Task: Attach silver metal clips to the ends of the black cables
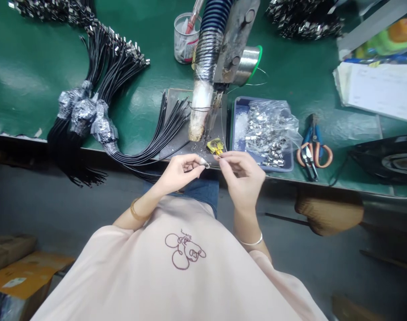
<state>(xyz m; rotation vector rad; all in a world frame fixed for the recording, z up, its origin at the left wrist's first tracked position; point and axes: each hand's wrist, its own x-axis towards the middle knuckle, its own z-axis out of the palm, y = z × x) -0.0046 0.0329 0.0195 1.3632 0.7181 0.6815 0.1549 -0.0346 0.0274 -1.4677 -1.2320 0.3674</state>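
At the bench's front edge, my left hand [181,173] pinches a small silvery metal connector [207,165] between thumb and forefinger. My right hand [244,176], just to its right, is closed in a pinch too; whatever lies between its fingertips is too small to name. Beyond the fingers is a small yellow piece [215,146] on a dark plate [176,96]. Over that plate hangs a soldering fixture with metal tips [216,104], beside a ribbed hose [208,49]. A bundle of black cables [146,151] runs onto the plate left of my hands.
A blue tray [235,133] of metal connectors [267,129] stands at right, with pliers [313,147] beside it. Wrapped cable bundles [85,116] hang over the edge at left. Behind are a solder spool [248,66], a cup [182,44] and papers [374,89].
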